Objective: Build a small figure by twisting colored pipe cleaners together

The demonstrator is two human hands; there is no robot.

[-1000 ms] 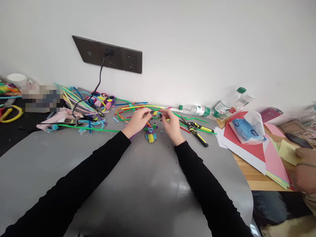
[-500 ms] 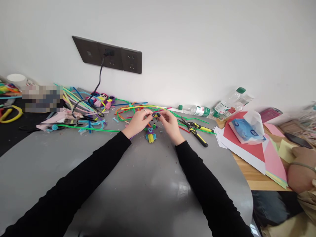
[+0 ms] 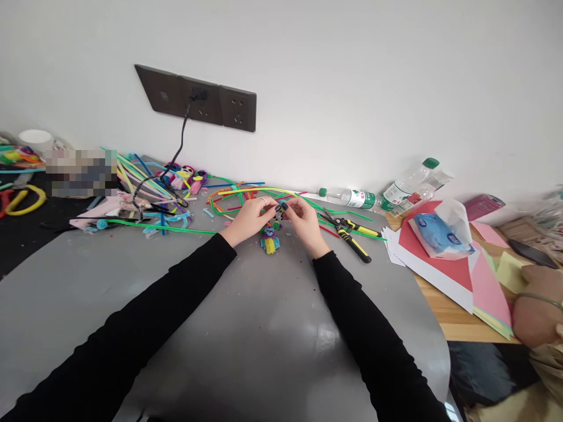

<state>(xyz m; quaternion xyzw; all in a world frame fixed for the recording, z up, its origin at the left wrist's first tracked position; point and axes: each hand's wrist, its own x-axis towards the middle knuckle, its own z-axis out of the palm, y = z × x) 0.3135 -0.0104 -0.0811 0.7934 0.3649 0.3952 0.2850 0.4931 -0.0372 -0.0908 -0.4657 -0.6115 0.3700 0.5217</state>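
Observation:
My left hand (image 3: 250,220) and my right hand (image 3: 305,223) meet above the grey table, thumbs and forefingers pinched with the dark-nailed tips nearly touching. Between them is a small pipe-cleaner piece, mostly hidden by the fingertips. Just below lies a little pipe-cleaner figure (image 3: 270,244) with a yellow middle, light blue sides and purple and green on top. Black-and-yellow pliers (image 3: 352,237) rest to the right of my right hand. Behind both hands, loose coloured pipe cleaners (image 3: 226,202) are strewn along the wall.
At left are a bundle of pipe cleaners (image 3: 125,170), several finished dolls (image 3: 187,176) and yellow-handled scissors (image 3: 29,200). A black cable (image 3: 182,135) drops from the wall socket. Bottles (image 3: 360,198), a tissue pack (image 3: 440,234) and coloured paper (image 3: 490,281) stand right, near another person's arm (image 3: 536,305).
My fingertips have come closer together, covering the yellow and light blue bits seen between them earlier. The view has shifted slightly. The other person's arm at right has moved a little.

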